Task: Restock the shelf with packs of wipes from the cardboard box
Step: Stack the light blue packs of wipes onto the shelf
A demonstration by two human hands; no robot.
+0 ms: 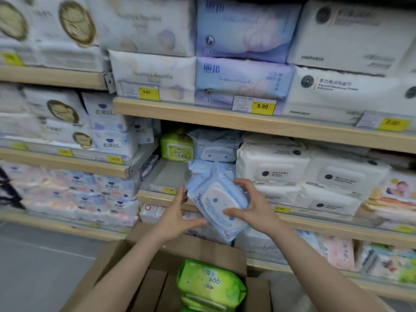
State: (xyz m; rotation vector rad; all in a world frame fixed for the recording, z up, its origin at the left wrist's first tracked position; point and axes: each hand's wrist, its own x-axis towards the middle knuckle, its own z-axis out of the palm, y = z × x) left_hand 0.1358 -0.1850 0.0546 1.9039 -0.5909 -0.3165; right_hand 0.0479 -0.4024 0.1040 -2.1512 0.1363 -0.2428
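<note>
Soft light-blue pack of wipes with white flip lid [219, 204] tilted, in front of wooden shelf edge [157, 198], above open brown cardboard box [198, 246]. Right hand [252, 206] gripping pack, fingers curled round lid side. Left hand [177, 216] touching pack's left edge, fingers straight. Green wipes pack [209, 287] inside box.

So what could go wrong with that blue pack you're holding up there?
1. The blue pack is tilted and held only at its edges by the right hand and left hand, so it might slip and fall toward the cardboard box.
2. Another blue pack on the shelf sits just behind it; pushing in could knock it or the green pack on the shelf over.
</note>
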